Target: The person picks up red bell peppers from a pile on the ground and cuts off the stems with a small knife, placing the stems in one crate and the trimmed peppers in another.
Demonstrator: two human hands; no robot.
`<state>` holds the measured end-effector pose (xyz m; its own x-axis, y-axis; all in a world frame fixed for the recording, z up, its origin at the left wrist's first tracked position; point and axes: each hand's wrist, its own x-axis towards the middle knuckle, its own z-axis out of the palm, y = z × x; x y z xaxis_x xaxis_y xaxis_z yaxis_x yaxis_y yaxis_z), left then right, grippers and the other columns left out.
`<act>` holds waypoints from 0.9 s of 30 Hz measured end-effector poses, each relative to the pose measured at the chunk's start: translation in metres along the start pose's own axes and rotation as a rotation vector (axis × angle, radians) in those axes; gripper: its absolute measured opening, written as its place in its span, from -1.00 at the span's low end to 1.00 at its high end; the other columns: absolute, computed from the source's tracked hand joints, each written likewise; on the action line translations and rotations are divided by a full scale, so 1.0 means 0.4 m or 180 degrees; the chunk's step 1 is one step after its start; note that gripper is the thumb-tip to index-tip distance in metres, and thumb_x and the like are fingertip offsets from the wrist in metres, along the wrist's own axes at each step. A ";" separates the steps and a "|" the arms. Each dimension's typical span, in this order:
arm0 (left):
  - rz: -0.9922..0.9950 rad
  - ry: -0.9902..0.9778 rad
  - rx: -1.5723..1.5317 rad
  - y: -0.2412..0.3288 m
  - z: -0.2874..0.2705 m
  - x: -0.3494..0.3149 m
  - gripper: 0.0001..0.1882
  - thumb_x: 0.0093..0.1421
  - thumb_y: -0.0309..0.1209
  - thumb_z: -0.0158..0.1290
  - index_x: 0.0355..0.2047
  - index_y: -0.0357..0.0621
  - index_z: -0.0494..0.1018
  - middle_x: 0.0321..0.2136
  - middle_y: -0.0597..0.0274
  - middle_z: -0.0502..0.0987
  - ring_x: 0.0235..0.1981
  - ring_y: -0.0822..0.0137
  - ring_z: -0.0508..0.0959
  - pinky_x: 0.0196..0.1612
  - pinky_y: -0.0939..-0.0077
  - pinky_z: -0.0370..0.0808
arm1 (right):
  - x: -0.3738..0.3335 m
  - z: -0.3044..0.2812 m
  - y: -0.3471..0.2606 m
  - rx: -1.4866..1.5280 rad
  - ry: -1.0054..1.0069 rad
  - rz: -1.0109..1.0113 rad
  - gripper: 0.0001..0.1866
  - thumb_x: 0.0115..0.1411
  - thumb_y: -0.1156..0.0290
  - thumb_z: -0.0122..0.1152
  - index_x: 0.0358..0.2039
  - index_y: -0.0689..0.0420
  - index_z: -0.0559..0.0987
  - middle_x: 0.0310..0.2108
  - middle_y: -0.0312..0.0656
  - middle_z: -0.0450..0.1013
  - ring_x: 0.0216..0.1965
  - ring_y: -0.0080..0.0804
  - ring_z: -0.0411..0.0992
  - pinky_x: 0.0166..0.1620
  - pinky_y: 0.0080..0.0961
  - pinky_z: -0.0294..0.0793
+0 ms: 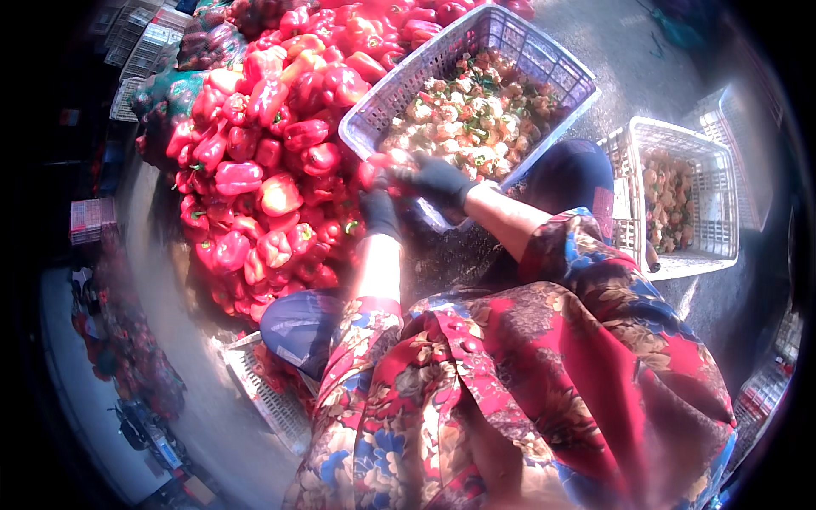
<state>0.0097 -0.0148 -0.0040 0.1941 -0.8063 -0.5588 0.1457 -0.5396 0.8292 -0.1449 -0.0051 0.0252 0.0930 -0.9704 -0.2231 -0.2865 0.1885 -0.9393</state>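
A red bell pepper [369, 175] sits between my two dark-gloved hands, right at the edge of a large pile of red bell peppers [280, 195]. My left hand [379, 211] comes up from below with its fingers closed on that pepper. Reaching in from the right, my right hand [438, 180] meets it there, fingers closed and touching the pepper. Glare and blur hide whether those right fingers hold anything else. Just beyond, a grey-violet plastic crate [361, 127] holds many pale pepper cores with green stems [476, 119].
At right stands a white crate [718, 259] with more brownish cores inside. A white basket [259, 395] with red pieces is by my left knee [299, 330]. Net sacks [166, 98] lean behind the pile at left. My right knee [571, 174] is close to the crate of cores.
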 end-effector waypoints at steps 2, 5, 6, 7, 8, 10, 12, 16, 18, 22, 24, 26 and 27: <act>0.0235 0.0441 0.0369 0.022 0.037 -0.029 -0.35 0.14 -0.05 0.09 0.06 -0.32 0.28 -0.09 -0.09 0.46 -0.15 0.10 0.50 -0.17 0.26 0.49 | -0.002 0.050 0.019 -0.0038 0.0148 0.0347 -0.14 0.00 -0.26 0.22 0.11 0.19 0.37 -0.06 0.13 0.44 0.01 -0.11 0.41 0.05 -0.37 0.33; 0.0303 0.0680 0.0635 -0.028 -0.017 0.016 -0.20 0.13 -0.10 0.09 0.19 -0.46 0.13 0.14 -0.25 0.27 0.11 0.06 0.37 0.12 0.28 0.33 | -0.013 0.057 -0.003 0.0323 0.0012 0.0611 -0.16 -0.01 -0.26 0.24 0.06 0.20 0.40 -0.13 0.09 0.47 -0.04 -0.13 0.43 0.01 -0.35 0.36; 0.0391 0.0628 0.0498 -0.028 -0.003 0.014 -0.20 0.13 -0.10 0.09 0.19 -0.47 0.13 0.14 -0.24 0.28 0.11 0.06 0.37 0.12 0.28 0.33 | 0.000 0.069 0.030 0.0307 0.0282 0.0455 -0.18 -0.05 -0.24 0.29 0.01 0.21 0.43 -0.17 0.05 0.49 -0.10 -0.20 0.45 -0.04 -0.36 0.39; 0.0472 0.0611 0.0352 -0.032 -0.001 0.012 -0.19 0.13 -0.10 0.09 0.20 -0.48 0.12 0.14 -0.24 0.28 0.10 0.06 0.38 0.11 0.28 0.33 | 0.010 0.082 0.047 0.0367 0.0309 0.0472 -0.18 -0.06 -0.22 0.32 0.00 0.22 0.43 -0.18 0.04 0.49 -0.11 -0.22 0.45 -0.05 -0.37 0.39; 0.0624 0.0869 0.0484 -0.059 -0.007 0.029 -0.28 0.14 0.05 0.08 0.12 -0.26 0.27 -0.07 -0.01 0.43 -0.17 0.13 0.50 -0.23 0.17 0.56 | 0.022 0.092 0.064 0.0427 0.0335 0.0490 -0.18 -0.07 -0.21 0.34 -0.01 0.22 0.44 -0.18 0.03 0.49 -0.12 -0.25 0.45 -0.05 -0.37 0.39; 0.0329 0.0776 0.0340 -0.069 -0.027 0.039 -0.33 0.16 0.06 0.05 0.09 -0.22 0.30 -0.13 0.03 0.47 -0.21 0.14 0.52 -0.25 0.18 0.56 | 0.039 0.105 0.079 0.0594 0.0304 0.0499 -0.21 -0.09 -0.12 0.41 -0.02 0.23 0.45 -0.20 -0.02 0.50 -0.13 -0.33 0.43 -0.07 -0.40 0.40; 0.0072 0.0445 -0.0022 -0.078 -0.038 0.046 -0.39 0.19 0.06 0.00 0.06 -0.16 0.33 -0.16 0.08 0.49 -0.23 0.17 0.53 -0.25 0.18 0.57 | 0.060 0.112 0.137 0.0759 0.0035 0.0598 -0.27 -0.04 -0.07 0.38 0.00 0.22 0.45 -0.22 -0.03 0.51 -0.16 -0.34 0.45 -0.10 -0.40 0.43; -0.0535 -0.0704 -0.0960 -0.108 -0.095 0.072 -0.46 0.28 0.09 -0.17 0.06 -0.01 0.36 -0.08 0.19 0.50 -0.17 0.19 0.55 -0.14 0.18 0.53 | 0.093 0.127 0.190 0.0221 -0.0184 -0.0154 -0.38 0.08 0.01 0.28 0.03 0.16 0.45 -0.22 -0.02 0.52 -0.17 -0.24 0.48 -0.11 -0.38 0.44; -0.0623 -0.0810 -0.1043 -0.115 -0.095 0.097 -0.43 0.27 0.12 -0.20 0.08 0.00 0.34 -0.03 0.18 0.48 -0.10 0.15 0.51 -0.08 0.14 0.50 | 0.076 0.101 0.139 0.0570 -0.0369 0.0208 -0.40 0.12 0.01 0.22 0.05 0.16 0.43 -0.20 0.04 0.50 -0.14 -0.11 0.47 -0.08 -0.33 0.43; -0.0829 -0.0791 -0.1006 -0.025 -0.017 0.028 -0.38 0.28 0.15 -0.28 0.12 -0.01 0.31 0.02 0.15 0.45 0.00 0.10 0.45 -0.01 0.06 0.45 | 0.046 0.041 0.086 -0.0069 0.0558 0.0433 -0.22 0.02 -0.23 0.20 0.00 0.21 0.42 -0.14 0.12 0.48 -0.14 -0.01 0.48 -0.08 -0.23 0.41; -0.1191 -0.2003 -0.2451 -0.092 -0.099 0.134 -0.38 0.28 0.13 -0.28 0.12 -0.04 0.32 0.02 0.11 0.44 -0.01 0.09 0.45 0.00 0.09 0.46 | -0.010 0.026 -0.005 -0.0574 0.0740 -0.0266 -0.27 0.08 -0.28 0.05 -0.10 0.20 0.41 -0.20 0.19 0.46 -0.15 0.12 0.44 -0.11 -0.11 0.39; -0.1329 -0.1915 -0.2320 -0.147 -0.173 0.239 -0.39 0.27 0.10 -0.28 0.11 -0.08 0.33 0.02 0.08 0.44 -0.01 0.09 0.46 0.01 0.12 0.46 | -0.047 0.044 -0.037 -0.0747 0.0428 -0.0452 -0.32 0.11 -0.25 0.05 -0.12 0.18 0.37 -0.28 0.20 0.47 -0.18 0.14 0.45 -0.12 -0.09 0.39; -0.1163 -0.1768 -0.2251 -0.168 -0.180 0.258 -0.41 0.27 0.06 -0.27 0.08 -0.11 0.35 0.00 0.06 0.45 -0.04 0.09 0.48 -0.01 0.15 0.49 | -0.078 0.044 -0.060 -0.0679 0.0093 -0.0356 -0.36 0.12 -0.17 0.09 -0.03 0.13 0.34 -0.31 0.21 0.48 -0.22 0.15 0.46 -0.15 -0.08 0.40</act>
<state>0.0897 -0.0443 -0.1182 -0.4382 -0.7154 -0.5443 0.6910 -0.6553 0.3051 -0.1241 0.0234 0.0500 0.1087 -0.9879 -0.1102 -0.4711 0.0464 -0.8809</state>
